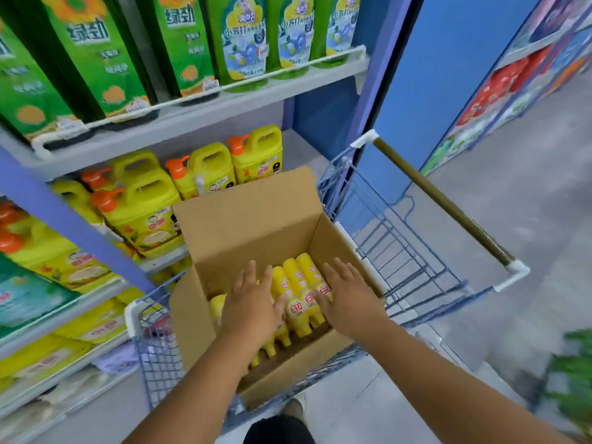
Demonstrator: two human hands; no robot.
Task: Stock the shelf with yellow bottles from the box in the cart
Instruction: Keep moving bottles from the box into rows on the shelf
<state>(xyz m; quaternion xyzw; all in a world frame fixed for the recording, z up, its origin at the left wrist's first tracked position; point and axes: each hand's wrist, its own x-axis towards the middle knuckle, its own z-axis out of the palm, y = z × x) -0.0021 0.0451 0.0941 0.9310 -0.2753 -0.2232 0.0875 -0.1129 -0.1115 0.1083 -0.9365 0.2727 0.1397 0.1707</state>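
Both hands inside cardboard box (253,219) in blue cart (400,238): left hand (253,306), right hand (347,299), fingers spread, resting on yellow bottles (296,283) lying in box. Shelf (179,120) at left.

Head view looks steeply down, close above the box (256,219).

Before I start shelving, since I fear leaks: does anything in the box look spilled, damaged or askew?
Nothing stands out. The bottles lie in neat rows in the box, with no spill visible; both hands hide some of them.
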